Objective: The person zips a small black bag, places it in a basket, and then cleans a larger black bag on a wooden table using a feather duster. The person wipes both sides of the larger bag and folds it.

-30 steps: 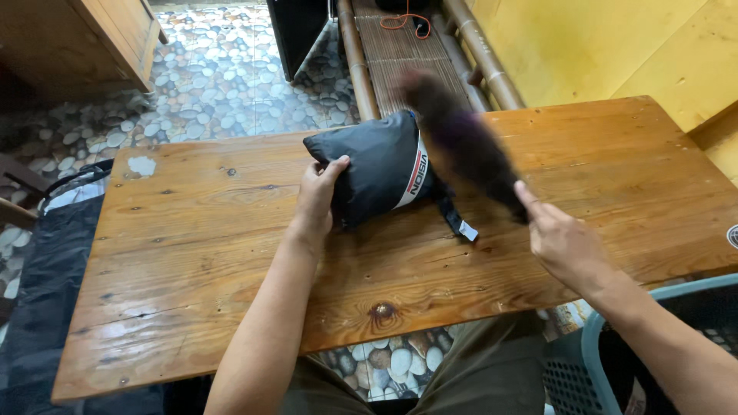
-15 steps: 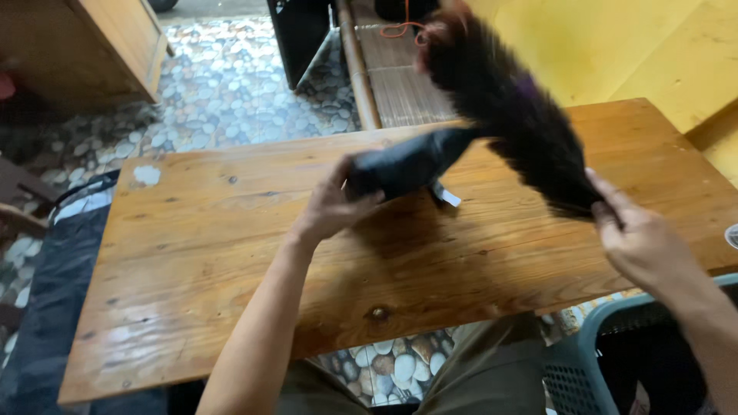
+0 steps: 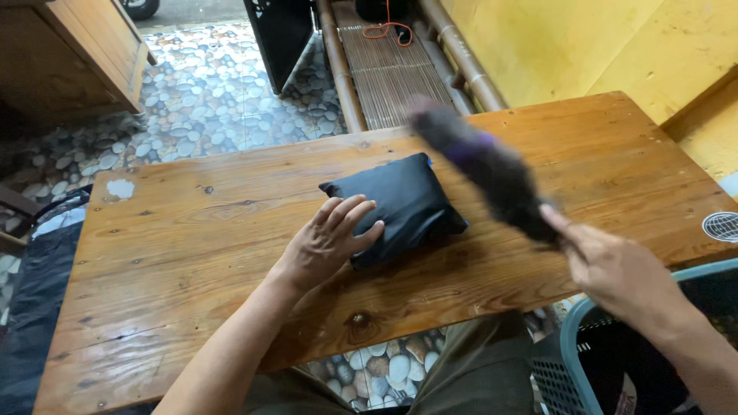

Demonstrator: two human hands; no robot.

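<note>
A small black padded pouch (image 3: 403,201) lies flat on the wooden table (image 3: 192,253). My left hand (image 3: 327,244) rests on the pouch's near left edge, fingers spread. My right hand (image 3: 615,269) grips the handle of a dark feather duster (image 3: 484,165), which slants up and left above the table, just right of the pouch, blurred by motion.
A teal plastic basket (image 3: 584,338) stands at the table's near right corner. Behind the table are a bamboo bench (image 3: 392,69), a yellow wall (image 3: 584,46) and a pebble-patterned floor (image 3: 200,92). A wooden cabinet (image 3: 61,54) stands far left. A black mat (image 3: 31,292) lies left.
The pouch was lifted and turned over by my left hand, and now lies flat with its plain side up. The duster swung up high and has come back down beside the pouch.
</note>
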